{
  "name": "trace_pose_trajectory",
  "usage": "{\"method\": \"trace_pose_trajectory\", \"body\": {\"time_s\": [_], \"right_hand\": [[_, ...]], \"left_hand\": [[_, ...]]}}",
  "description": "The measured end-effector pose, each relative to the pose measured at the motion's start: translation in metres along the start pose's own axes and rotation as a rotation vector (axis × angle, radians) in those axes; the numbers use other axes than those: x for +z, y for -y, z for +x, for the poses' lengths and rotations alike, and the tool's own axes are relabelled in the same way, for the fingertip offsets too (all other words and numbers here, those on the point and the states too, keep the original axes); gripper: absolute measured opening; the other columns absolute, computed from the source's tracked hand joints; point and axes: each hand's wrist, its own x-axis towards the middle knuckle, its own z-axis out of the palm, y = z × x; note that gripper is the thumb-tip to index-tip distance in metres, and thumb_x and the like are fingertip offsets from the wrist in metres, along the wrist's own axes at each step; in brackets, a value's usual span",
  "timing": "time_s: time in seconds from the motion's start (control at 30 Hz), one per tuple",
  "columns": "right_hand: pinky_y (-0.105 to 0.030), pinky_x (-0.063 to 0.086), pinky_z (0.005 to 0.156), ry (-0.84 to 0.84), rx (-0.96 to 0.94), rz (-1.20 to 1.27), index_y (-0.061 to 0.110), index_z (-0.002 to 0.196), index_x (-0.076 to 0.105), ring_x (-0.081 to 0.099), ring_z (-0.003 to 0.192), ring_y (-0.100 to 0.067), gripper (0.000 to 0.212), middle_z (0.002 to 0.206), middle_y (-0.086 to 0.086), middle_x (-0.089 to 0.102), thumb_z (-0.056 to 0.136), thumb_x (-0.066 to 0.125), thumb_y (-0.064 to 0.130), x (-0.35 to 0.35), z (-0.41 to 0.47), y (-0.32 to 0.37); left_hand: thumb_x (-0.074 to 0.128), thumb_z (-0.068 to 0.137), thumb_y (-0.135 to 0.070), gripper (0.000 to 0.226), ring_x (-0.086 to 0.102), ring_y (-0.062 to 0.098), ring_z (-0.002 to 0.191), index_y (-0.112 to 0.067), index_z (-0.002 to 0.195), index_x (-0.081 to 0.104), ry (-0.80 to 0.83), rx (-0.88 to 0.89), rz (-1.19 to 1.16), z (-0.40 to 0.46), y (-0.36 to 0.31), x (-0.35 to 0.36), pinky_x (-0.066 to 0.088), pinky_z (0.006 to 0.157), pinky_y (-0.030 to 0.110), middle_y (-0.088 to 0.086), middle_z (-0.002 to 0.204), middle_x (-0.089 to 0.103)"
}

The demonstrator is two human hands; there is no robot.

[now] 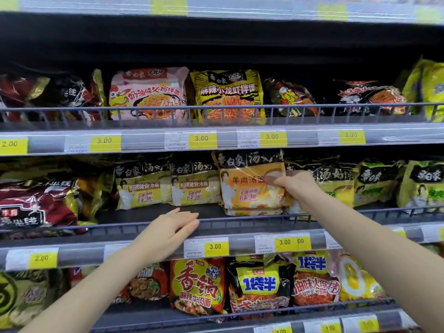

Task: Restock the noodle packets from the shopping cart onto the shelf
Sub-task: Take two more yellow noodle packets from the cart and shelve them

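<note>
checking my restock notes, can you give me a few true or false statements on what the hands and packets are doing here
1. The right hand grips the orange noodle packet on the middle shelf. True.
2. The left hand holds a packet. False: its fingers are straight and it holds nothing, over the shelf's front rail.
3. The orange packet stands upright. True.
4. The pink packet sits on the bottom shelf. False: it is on the shelf above the hands.
5. The shopping cart is in view. False: only shelves show.
</note>
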Motion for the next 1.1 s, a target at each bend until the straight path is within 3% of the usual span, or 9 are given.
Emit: {"method": "trace_pose_trajectory", "body": {"time_s": [0.2,0.27,0.37,0.47,0.63,0.83,0.9,1.03,1.1], "right_hand": [[-0.029,0.049,0.046,0.026,0.021,-0.030,0.002,0.095,0.058,0.054,0.054,-0.024,0.034,0.081,-0.012,0.066,0.074,0.080,0.016,0.003,-0.002,-0.015],[-0.028,0.051,0.047,0.041,-0.003,-0.103,0.006,0.099,0.053,0.055,0.057,-0.022,0.039,0.084,-0.008,0.062,0.074,0.080,0.020,0.004,-0.004,-0.016],[-0.030,0.050,0.065,0.038,-0.045,-0.200,0.003,0.100,0.059,0.058,0.080,-0.024,0.038,0.091,-0.008,0.063,0.075,0.080,0.021,0.005,-0.003,-0.022],[-0.025,0.043,0.055,0.050,-0.044,-0.273,0.000,0.092,0.064,0.058,0.070,-0.020,0.032,0.084,-0.009,0.064,0.075,0.079,0.023,0.004,-0.001,-0.023],[-0.023,0.029,0.041,-0.080,-0.159,-0.716,0.011,0.056,0.042,0.039,0.044,-0.015,0.048,0.051,-0.001,0.041,0.079,0.074,0.038,0.006,-0.001,-0.020],[-0.029,0.039,0.065,-0.228,-0.337,-1.248,0.012,0.065,0.043,0.051,0.070,-0.025,0.033,0.077,-0.005,0.057,0.093,0.056,0.024,0.011,-0.014,-0.008],[-0.029,0.038,0.066,-0.221,-0.352,-1.305,0.012,0.072,0.047,0.053,0.071,-0.026,0.025,0.075,-0.003,0.053,0.094,0.053,0.024,0.012,-0.017,-0.006],[-0.028,0.035,0.060,-0.189,-0.324,-1.390,0.014,0.061,0.041,0.052,0.064,-0.023,0.038,0.059,0.003,0.046,0.094,0.051,0.030,0.009,-0.023,-0.001],[-0.027,0.035,0.058,-0.189,-0.355,-1.440,0.014,0.071,0.052,0.058,0.065,-0.022,0.032,0.065,0.003,0.054,0.095,0.050,0.035,0.008,-0.030,0.005]], "left_hand": [[0.001,0.073,-0.086,0.096,0.030,0.007,0.139,-0.030,0.137,0.047,-0.018,-0.013,0.009,0.000,0.005,0.005,0.020,0.117,0.037,-0.013,0.142,0.044],[0.000,0.072,-0.085,0.099,0.030,0.000,0.135,-0.027,0.137,0.047,-0.038,0.011,-0.004,-0.001,0.000,0.003,0.012,0.118,0.024,-0.013,0.141,0.045],[-0.001,0.070,-0.086,0.103,0.027,-0.011,0.127,-0.025,0.137,0.048,-0.063,0.030,-0.019,-0.004,-0.010,-0.001,0.002,0.108,0.005,-0.017,0.138,0.044],[-0.001,0.067,-0.088,0.105,0.024,-0.013,0.125,-0.027,0.136,0.048,-0.081,0.023,-0.024,-0.005,-0.013,-0.002,-0.002,0.102,-0.001,-0.021,0.135,0.043],[-0.003,0.063,-0.090,0.107,0.018,-0.006,0.129,-0.030,0.137,0.046,-0.052,-0.017,-0.010,-0.005,-0.011,-0.002,0.007,0.110,0.015,-0.019,0.139,0.044],[-0.002,0.066,-0.088,0.106,0.023,-0.014,0.122,-0.025,0.136,0.048,-0.044,0.027,-0.023,-0.006,-0.015,-0.005,-0.004,0.100,-0.002,-0.013,0.140,0.047],[-0.002,0.066,-0.088,0.107,0.024,-0.013,0.123,-0.025,0.138,0.046,-0.021,0.028,-0.023,-0.005,-0.014,-0.006,-0.003,0.103,0.001,-0.012,0.142,0.045],[-0.002,0.068,-0.086,0.105,0.026,-0.007,0.132,-0.025,0.142,0.040,0.060,0.017,0.016,-0.004,-0.010,-0.008,0.001,0.112,0.014,-0.009,0.147,0.040],[-0.004,0.068,-0.084,0.105,0.023,0.000,0.139,-0.024,0.145,0.033,0.115,0.025,0.078,-0.004,-0.011,-0.014,0.000,0.114,0.019,-0.008,0.150,0.034]]}}
